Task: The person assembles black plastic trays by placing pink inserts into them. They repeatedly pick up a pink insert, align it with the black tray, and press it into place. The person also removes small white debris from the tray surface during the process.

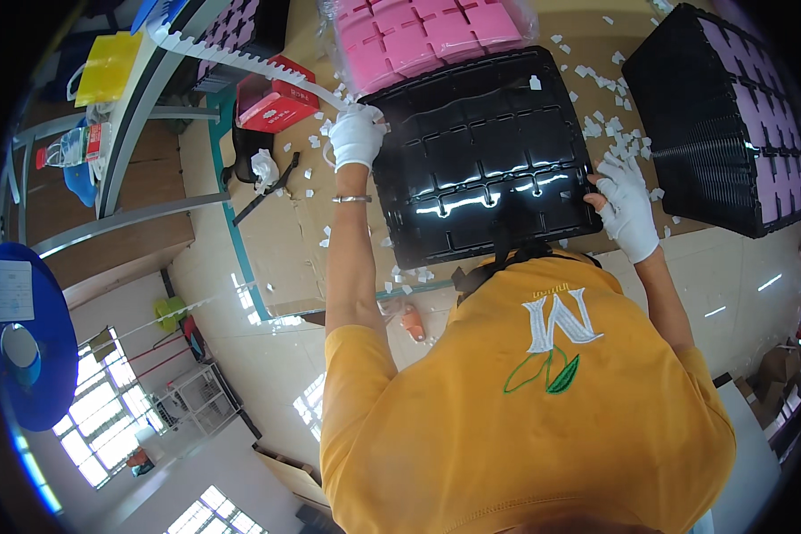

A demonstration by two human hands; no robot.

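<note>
Left hand [356, 138], white-gloved: fingers curled at the tray's upper-left corner, where a toothed white strip [249, 60] meets them; cannot tell whether they pinch strip, rim or both. Right hand [626, 205], gloved, bare tips showing: fingers loosely spread, tips at the right rim; pinch not determinable.

Black tray [472, 151]: upper centre of frame, on the brown tabletop [276, 258]. One edge faces the wearer; cross edges climb rightward, sides lean left at top. Sides look near equal, so long axis uncertain. Small white label [535, 83] near its upper-right corner.

Risks (judged): the strip could snag or drag across the tray if the left hand pulls; a light right-hand hold could let the tray skid; loose white scraps [623, 138] might cling to gloves or tray.

Outward: bagged pink trays [427, 31] above; black-and-purple tray stack [703, 116], upper right.
</note>
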